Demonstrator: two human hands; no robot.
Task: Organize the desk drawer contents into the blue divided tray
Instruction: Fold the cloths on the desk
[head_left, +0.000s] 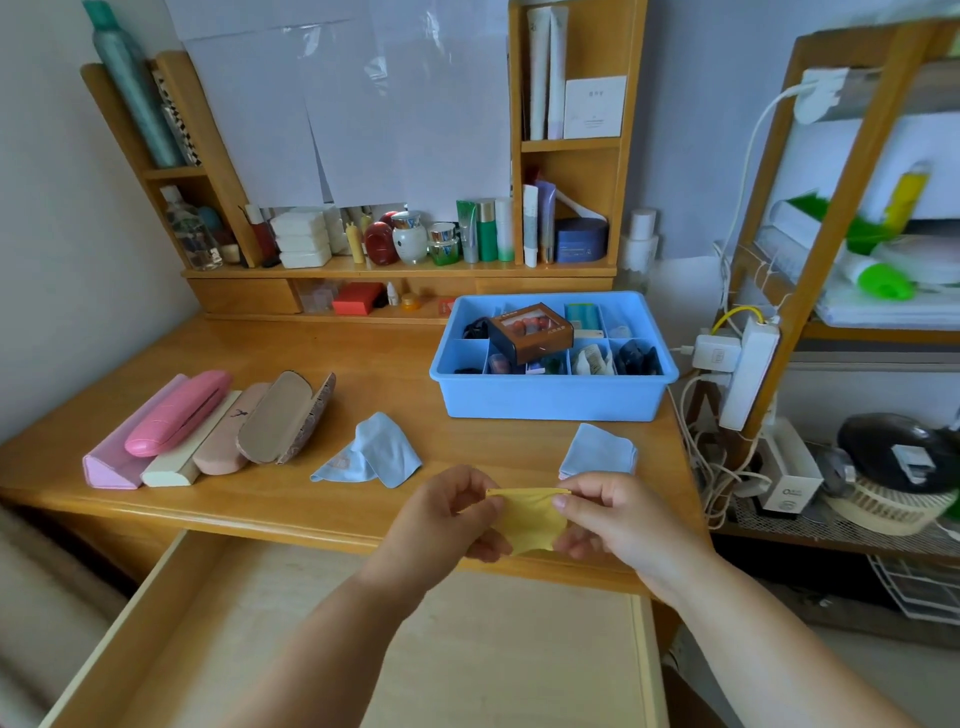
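Observation:
A small yellow cloth (530, 522) hangs between both hands above the desk's front edge. My left hand (447, 517) pinches its left top corner and my right hand (610, 514) pinches its right top corner. The blue divided tray (550, 397) stands at the back right of the desk, with a brown box (530, 332) and small items in its compartments. A crumpled light blue cloth (371, 452) lies mid-desk. A folded light blue cloth (597, 449) lies in front of the tray. The open drawer (156, 623) is below my arms.
Several glasses cases (208, 426) lie in a row at the desk's left, one of them open. Cosmetics bottles and jars line the back shelf (405, 267). A power strip (748, 371) with cables and a cluttered wooden rack stand to the right.

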